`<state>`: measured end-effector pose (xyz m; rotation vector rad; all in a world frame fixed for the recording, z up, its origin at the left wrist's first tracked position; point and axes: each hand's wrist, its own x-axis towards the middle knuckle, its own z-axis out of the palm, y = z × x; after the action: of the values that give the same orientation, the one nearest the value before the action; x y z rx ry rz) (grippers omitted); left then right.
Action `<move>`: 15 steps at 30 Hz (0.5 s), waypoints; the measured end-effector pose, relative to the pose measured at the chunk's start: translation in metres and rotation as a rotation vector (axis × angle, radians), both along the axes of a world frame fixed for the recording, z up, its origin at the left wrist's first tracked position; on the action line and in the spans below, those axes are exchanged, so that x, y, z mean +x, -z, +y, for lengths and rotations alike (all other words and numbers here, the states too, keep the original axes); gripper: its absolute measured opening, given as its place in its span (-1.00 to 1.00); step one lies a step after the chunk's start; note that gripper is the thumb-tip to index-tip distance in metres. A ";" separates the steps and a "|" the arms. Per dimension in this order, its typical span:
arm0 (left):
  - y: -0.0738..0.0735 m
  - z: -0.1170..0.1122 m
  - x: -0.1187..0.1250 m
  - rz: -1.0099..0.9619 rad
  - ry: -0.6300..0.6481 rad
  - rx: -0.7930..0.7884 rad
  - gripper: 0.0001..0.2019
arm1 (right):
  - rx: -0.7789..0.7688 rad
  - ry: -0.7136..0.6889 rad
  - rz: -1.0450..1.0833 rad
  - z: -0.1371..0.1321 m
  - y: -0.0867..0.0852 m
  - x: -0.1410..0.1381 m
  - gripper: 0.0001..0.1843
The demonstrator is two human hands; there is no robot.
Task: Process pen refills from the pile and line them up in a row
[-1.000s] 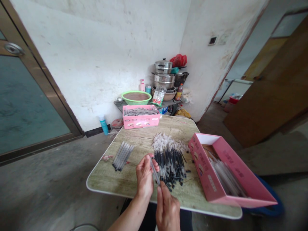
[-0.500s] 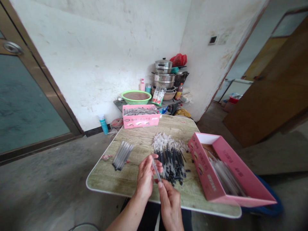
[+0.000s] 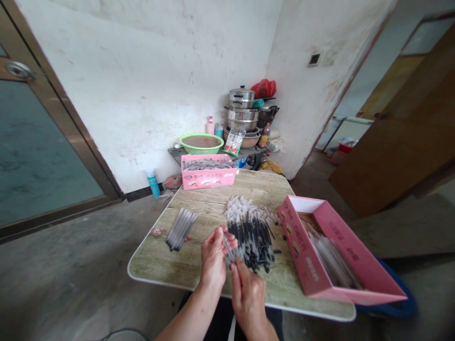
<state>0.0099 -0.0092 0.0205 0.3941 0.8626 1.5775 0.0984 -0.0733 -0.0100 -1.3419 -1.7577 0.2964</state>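
Note:
Between both hands is a slim translucent pen barrel, tilted with its upper end to the left. My left hand pinches its upper end between thumb and fingers. At the lower end, my right hand closes thumb and forefinger on it; that end is partly hidden. Just beyond the hands lies a pile of black pen parts, with many small whitish pieces at its far side. To the left, a row of grey translucent pens with dark tips lies on the table.
A pink box holding clear tubes stands at the table's right edge. Another pink box, full of pens, sits at the far edge. Behind it are a green basin and stacked steel pots.
My right hand has shifted slightly up and left along the pen barrel and turned a little. My left hand stays nearly in place, its fingers curled slightly more.

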 end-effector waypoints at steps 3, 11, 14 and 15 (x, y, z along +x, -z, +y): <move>0.000 -0.001 0.005 -0.035 0.017 0.012 -0.62 | -0.279 -0.065 0.544 -0.004 -0.008 -0.010 -0.64; -0.005 -0.002 0.009 -0.022 0.122 0.025 -0.63 | -0.680 -0.195 1.485 -0.007 -0.017 -0.020 -0.68; -0.001 -0.002 0.006 0.038 0.148 0.031 -0.55 | -0.692 -0.190 1.493 -0.002 -0.019 -0.017 -0.68; 0.001 -0.003 0.005 0.051 0.159 0.031 -0.51 | -0.690 -0.171 1.471 0.001 -0.018 -0.015 -0.67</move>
<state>0.0151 -0.0122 0.0190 0.5141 0.8264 1.4408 0.0832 -0.0723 0.0080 -0.8674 -0.4662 1.6009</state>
